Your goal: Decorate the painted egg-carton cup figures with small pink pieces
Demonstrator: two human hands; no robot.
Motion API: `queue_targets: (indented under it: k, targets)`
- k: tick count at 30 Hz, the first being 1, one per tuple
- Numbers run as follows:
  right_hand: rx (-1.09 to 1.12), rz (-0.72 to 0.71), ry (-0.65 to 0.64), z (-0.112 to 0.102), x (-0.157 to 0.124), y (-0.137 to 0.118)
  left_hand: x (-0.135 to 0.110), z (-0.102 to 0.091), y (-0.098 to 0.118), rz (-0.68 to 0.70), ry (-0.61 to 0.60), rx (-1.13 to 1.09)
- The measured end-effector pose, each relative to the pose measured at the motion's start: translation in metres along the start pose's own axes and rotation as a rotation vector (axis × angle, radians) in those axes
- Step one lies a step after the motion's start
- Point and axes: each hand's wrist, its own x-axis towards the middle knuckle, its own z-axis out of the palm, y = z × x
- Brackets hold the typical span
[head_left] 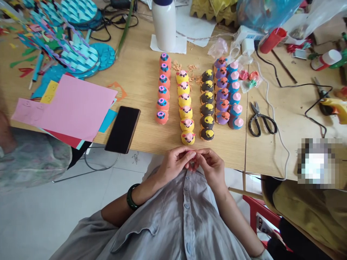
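Gray shirt (pixel 165 234) fills the near end of the view, with a dark bangle (pixel 129 198) on the left wrist. Just past it, the left hand (pixel 175 162) and right hand (pixel 214 167) meet in front of the table's (pixel 148 141) near edge, fingertips together, thumbs and index fingers drawn in. Can't tell if they're clamped on some tiny bit or just touching each other; the fingers cover whatever might be in there. Looks to me like the step in hand is some fiddly fingertip work, and I'd say the next move calls for a light pinch and wrists kept low, 'cause the near end of the yellow row (pixel 185 111) sits just beyond the knuckles. That's one of five rows of little domed figures running near to far: orange row (pixel 163 92) on the left, then yellow, black row (pixel 207 109), purple row (pixel 222 94), blue row (pixel 235 98) on the right. Scissors (pixel 257 114) lie right of the blue ones, blades pointing far. Phone (pixel 123 129) and a pink sheet (pixel 84 108) are over on the left, and a white bottle (pixel 164 27) stands at the far side.
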Motion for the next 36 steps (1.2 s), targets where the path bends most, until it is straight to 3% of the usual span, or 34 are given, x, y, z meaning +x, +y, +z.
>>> queue_targets:
  k: [3,7,10,14,22,28,30,33,36]
  targets:
    - [0.032,0.002,0.037,-0.001,0.0,-0.002,0.0,0.002,0.003,0.019,0.027,-0.01]
    - [-0.011,-0.087,-0.018,-0.005,-0.002,-0.004,-0.001,0.002,0.005,-0.046,0.01,-0.089]
    - [-0.127,-0.164,-0.051,-0.009,-0.005,-0.002,-0.001,0.002,0.004,-0.084,0.0,-0.132]
    - [-0.249,-0.24,-0.001,-0.01,-0.006,0.0,-0.002,0.002,0.002,-0.084,-0.007,-0.111]
    - [-0.393,-0.282,-0.07,-0.012,-0.004,0.001,-0.003,0.002,-0.002,-0.066,-0.001,-0.1]
    - [-0.705,-0.455,0.01,-0.016,-0.001,0.005,-0.003,-0.001,-0.007,-0.075,-0.028,-0.027]
    - [-0.674,-0.435,0.144,-0.02,0.002,0.001,-0.004,-0.002,-0.006,-0.081,-0.016,-0.002]
    - [-0.427,-0.307,0.347,-0.024,0.007,-0.01,-0.006,-0.004,-0.002,-0.108,0.016,-0.071]
    - [-0.168,-0.138,0.266,-0.025,0.011,-0.017,-0.006,-0.005,0.002,-0.138,0.031,-0.195]
